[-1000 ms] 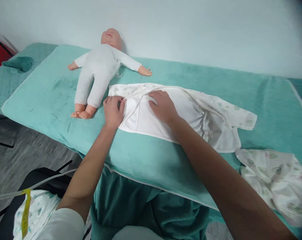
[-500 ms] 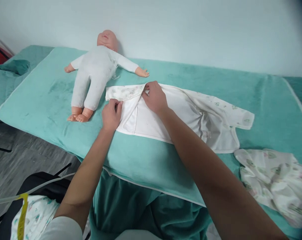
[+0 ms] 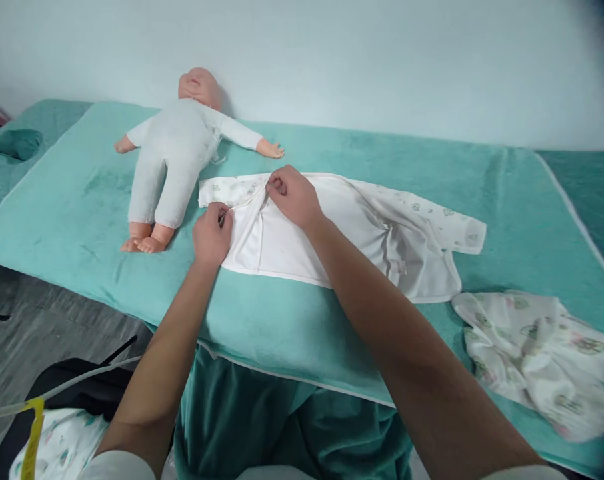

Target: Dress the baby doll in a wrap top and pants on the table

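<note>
A white baby shirt (image 3: 292, 243) with a small print on its sleeves lies spread open, inner side up, on the green bed cover (image 3: 277, 313). My left hand (image 3: 212, 233) is closed on the shirt's edge just below the left sleeve. With the fingertips of my right hand (image 3: 295, 197) I pinch the edge of the same shirt front farther up. Beyond the left sleeve a baby doll (image 3: 175, 150) lies on its back, arms spread. Its body is white cloth, and its head, hands and feet are bare.
A crumpled printed baby garment (image 3: 542, 353) lies at the right near the bed's front edge. A pale wall (image 3: 332, 60) runs along the back. At lower left, a black chair (image 3: 77, 380) holds a printed white cloth (image 3: 57, 440), with a clear tube (image 3: 77, 380) and yellow tag (image 3: 32, 440) beside it.
The whole view has shifted, so everything sits slightly farther left. Both hands keep their grip on the shirt, and its left front edge is drawn a little more upright between them.
</note>
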The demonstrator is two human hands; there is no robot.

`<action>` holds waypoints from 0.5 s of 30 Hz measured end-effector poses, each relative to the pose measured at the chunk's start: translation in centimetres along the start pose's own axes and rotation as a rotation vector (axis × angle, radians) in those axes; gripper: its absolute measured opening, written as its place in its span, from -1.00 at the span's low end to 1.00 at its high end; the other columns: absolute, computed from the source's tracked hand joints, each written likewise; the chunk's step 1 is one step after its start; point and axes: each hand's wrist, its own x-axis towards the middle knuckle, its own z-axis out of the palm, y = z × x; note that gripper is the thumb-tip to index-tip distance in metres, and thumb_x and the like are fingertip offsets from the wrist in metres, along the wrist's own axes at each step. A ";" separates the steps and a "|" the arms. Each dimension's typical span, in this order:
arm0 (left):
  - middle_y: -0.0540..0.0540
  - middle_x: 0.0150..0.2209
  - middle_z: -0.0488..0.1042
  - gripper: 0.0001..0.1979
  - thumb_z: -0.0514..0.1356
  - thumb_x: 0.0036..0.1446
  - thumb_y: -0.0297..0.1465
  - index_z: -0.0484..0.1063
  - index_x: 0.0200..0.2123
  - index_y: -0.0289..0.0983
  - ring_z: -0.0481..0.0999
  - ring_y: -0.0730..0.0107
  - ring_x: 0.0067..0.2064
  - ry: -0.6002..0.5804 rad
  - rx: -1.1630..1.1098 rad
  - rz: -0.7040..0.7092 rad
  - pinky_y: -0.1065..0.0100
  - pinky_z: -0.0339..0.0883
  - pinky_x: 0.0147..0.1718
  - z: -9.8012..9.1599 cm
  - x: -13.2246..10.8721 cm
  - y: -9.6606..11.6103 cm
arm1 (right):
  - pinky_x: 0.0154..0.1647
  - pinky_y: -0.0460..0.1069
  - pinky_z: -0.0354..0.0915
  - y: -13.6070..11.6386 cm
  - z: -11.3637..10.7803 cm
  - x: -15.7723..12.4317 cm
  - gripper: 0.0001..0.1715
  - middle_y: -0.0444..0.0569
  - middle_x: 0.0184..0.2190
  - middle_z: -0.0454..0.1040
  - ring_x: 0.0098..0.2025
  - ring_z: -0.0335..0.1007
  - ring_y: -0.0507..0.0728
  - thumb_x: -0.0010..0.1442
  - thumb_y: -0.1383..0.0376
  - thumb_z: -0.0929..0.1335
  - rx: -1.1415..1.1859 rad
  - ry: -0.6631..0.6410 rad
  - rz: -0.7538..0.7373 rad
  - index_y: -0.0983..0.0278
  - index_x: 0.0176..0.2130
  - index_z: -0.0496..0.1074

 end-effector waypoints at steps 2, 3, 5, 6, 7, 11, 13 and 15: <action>-0.08 -0.27 0.62 -0.89 0.17 0.32 -0.30 0.44 -0.15 -0.18 0.56 0.21 -0.23 0.003 -0.008 0.001 0.23 0.29 -0.21 0.0 0.0 0.0 | -0.08 0.07 0.37 0.0 0.0 -0.1 -0.84 0.05 -0.04 0.51 -0.17 0.46 0.16 0.35 0.26 0.30 -0.013 -0.012 -0.052 0.21 -0.11 0.46; -0.08 -0.26 0.62 -0.88 0.17 0.32 -0.30 0.45 -0.15 -0.18 0.56 0.21 -0.22 0.006 -0.011 0.002 0.23 0.30 -0.21 0.0 0.0 0.0 | -0.08 0.08 0.38 0.0 0.0 -0.2 -0.83 0.06 0.00 0.49 -0.14 0.47 0.18 0.36 0.24 0.31 -0.025 -0.018 -0.070 0.21 -0.09 0.46; -0.09 -0.25 0.63 -0.88 0.17 0.31 -0.30 0.45 -0.14 -0.18 0.56 0.20 -0.21 0.005 -0.020 0.005 0.22 0.30 -0.21 0.0 0.0 0.0 | -0.07 0.11 0.40 0.1 0.1 -0.2 -0.80 0.10 0.03 0.46 -0.06 0.46 0.23 0.37 0.21 0.33 -0.055 -0.029 -0.101 0.21 -0.05 0.46; -0.09 -0.24 0.63 -0.87 0.17 0.31 -0.30 0.45 -0.14 -0.18 0.57 0.20 -0.21 0.004 -0.025 0.008 0.22 0.31 -0.20 0.0 0.0 -0.1 | -0.05 0.13 0.40 0.2 0.2 -0.1 -0.80 0.11 0.04 0.44 -0.02 0.45 0.26 0.37 0.20 0.34 -0.070 -0.035 -0.122 0.21 -0.05 0.46; -0.09 -0.24 0.63 -0.87 0.18 0.31 -0.30 0.45 -0.13 -0.18 0.57 0.20 -0.21 0.003 -0.032 0.010 0.22 0.31 -0.20 0.0 0.1 -0.1 | -0.01 0.15 0.40 0.3 0.3 -0.1 -0.80 0.13 0.03 0.43 0.02 0.43 0.29 0.37 0.19 0.34 -0.084 -0.039 -0.149 0.21 -0.05 0.46; -0.10 -0.22 0.62 -0.87 0.16 0.31 -0.32 0.45 -0.13 -0.19 0.56 0.25 -0.21 0.030 -0.073 0.005 0.24 0.32 -0.18 0.0 0.1 -0.1 | 0.12 0.21 0.35 0.5 0.5 0.0 -0.80 0.17 0.01 0.43 0.06 0.36 0.33 0.38 0.24 0.31 -0.113 -0.022 -0.251 0.23 -0.06 0.47; -0.10 -0.22 0.61 -0.87 0.13 0.32 -0.34 0.44 -0.13 -0.20 0.55 0.27 -0.22 0.058 -0.095 -0.001 0.25 0.32 -0.18 -0.1 0.0 -0.1 | 0.14 0.22 0.33 0.5 0.4 -0.1 -0.78 0.17 0.01 0.44 0.06 0.34 0.33 0.39 0.25 0.29 -0.106 -0.021 -0.274 0.23 -0.05 0.47; -0.09 -0.24 0.60 -0.87 0.12 0.31 -0.35 0.43 -0.14 -0.21 0.55 0.28 -0.23 0.072 -0.102 -0.009 0.26 0.31 -0.19 -0.1 0.0 -0.1 | 0.17 0.24 0.32 0.3 0.3 -0.1 -0.74 0.16 0.02 0.45 0.07 0.33 0.34 0.41 0.23 0.26 -0.104 -0.031 -0.275 0.22 -0.01 0.47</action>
